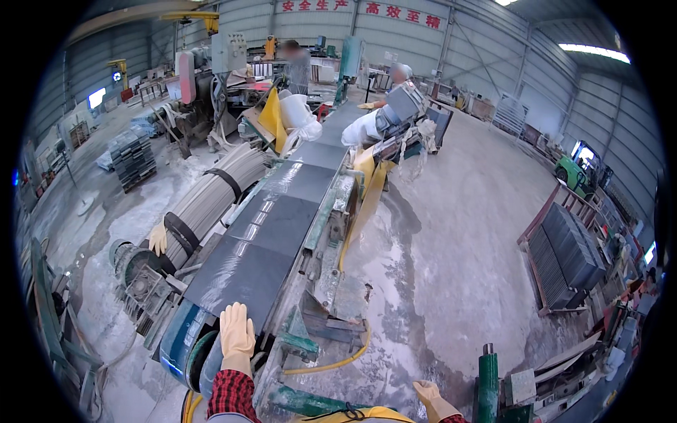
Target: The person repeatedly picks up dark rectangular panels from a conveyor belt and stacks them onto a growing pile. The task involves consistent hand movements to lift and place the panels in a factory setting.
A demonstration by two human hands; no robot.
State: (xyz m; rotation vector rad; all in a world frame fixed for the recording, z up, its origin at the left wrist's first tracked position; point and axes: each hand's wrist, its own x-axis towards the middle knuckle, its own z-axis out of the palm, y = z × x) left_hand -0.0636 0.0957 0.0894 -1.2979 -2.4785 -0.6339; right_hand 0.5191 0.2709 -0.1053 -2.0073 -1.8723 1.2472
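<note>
Dark grey polished stone slabs lie end to end along a conveyor running away from me. My left hand, in a cream rubber glove with a red plaid sleeve behind it, rests flat at the near end of the closest slab, fingers stretched out. Beneath that end, the blue conveyor belt curves round its roller. My right hand, gloved the same way, hangs at the lower edge, away from the slabs; its fingers look loosely extended with nothing visible in them.
A cream glove lies by a bundle of long pale strips left of the conveyor. Machine heads flank its far part, with two people beyond. A slab rack and a green forklift stand right. A yellow hose crosses the floor.
</note>
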